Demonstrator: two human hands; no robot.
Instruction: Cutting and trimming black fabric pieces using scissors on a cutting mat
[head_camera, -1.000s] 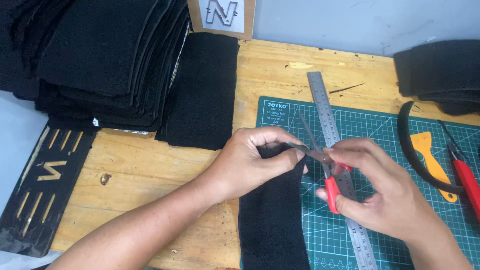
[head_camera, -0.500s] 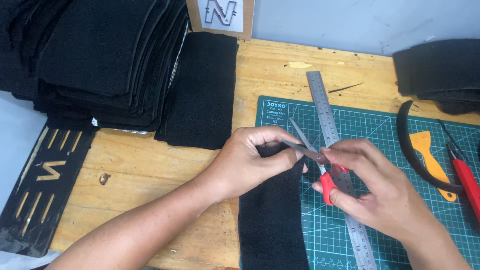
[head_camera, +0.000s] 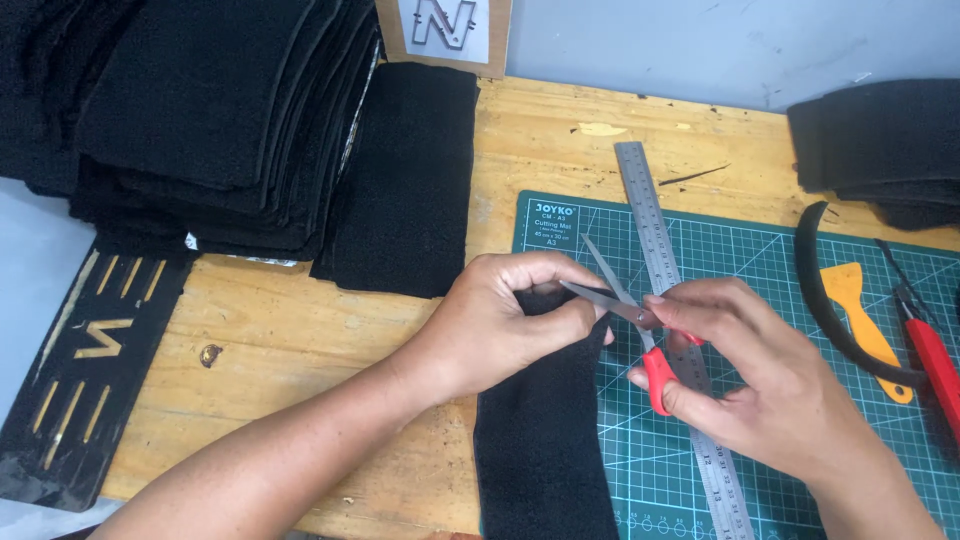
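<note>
A cutting mat lay on the desk's right half, a steel ruler running across it — front to back. Left of the mat's back corner lay a fabric strip, and a fabric stack filled the desk's back left corner. Another strip lay over the mat's left edge — reaching the desk's front edge — and pliers lay at the right edge.

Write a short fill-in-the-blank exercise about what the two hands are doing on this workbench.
1. The right hand holds scissors whose handles are coloured ____.
2. The left hand pinches the top end of a strip of ____ fabric.
3. The scissor blades are ____, one on each side of the strip's top edge.
4. The steel ruler lies on a ____ cutting mat.

Missing words: red; black; open; green
</note>
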